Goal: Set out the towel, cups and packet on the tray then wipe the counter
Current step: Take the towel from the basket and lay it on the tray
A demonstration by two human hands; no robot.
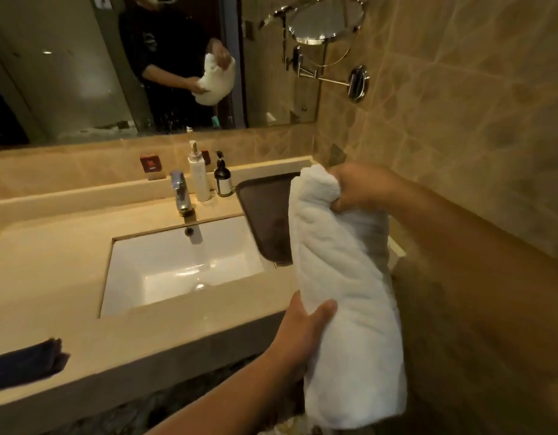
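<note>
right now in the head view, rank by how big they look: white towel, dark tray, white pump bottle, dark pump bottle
1. white towel, though it is held close to the camera, which inflates it
2. dark tray, partly hidden behind the towel
3. white pump bottle
4. dark pump bottle, slightly shorter than the white one beside it

Right hand point(360, 186): forearm bare, reaching in from right, fingers curled tight, fist closed on upper end of towel point(343, 277). Left hand point(305, 328): forearm rising from below, palm cupping towel's lower side, thumb pressed across front.
</note>
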